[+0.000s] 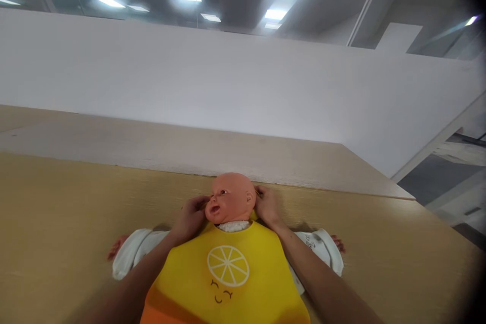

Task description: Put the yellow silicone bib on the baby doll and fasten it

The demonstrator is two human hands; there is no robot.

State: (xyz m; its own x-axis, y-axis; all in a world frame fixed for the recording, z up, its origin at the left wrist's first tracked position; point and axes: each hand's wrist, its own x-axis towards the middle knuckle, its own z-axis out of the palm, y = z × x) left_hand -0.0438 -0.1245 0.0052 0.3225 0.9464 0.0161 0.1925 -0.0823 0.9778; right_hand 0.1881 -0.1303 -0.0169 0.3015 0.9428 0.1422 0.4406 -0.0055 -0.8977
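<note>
A baby doll [230, 201] lies on its back on a wooden table [56, 223], its head turned to the left. It wears a white garment with the arms spread. A yellow bib [231, 273] with a lemon face covers its chest. My left hand [191, 220] rests by the doll's left cheek and neck, fingers curled near the bib's neck edge. On the other side of the head, by the ear, my right hand [267, 206] has its fingers pinched behind the neck. What the fingers hold is hidden.
A second, paler table top [190, 147] adjoins the far edge. Behind it stands a white partition wall [228, 81]. To the right the table ends [448, 228] above a grey floor.
</note>
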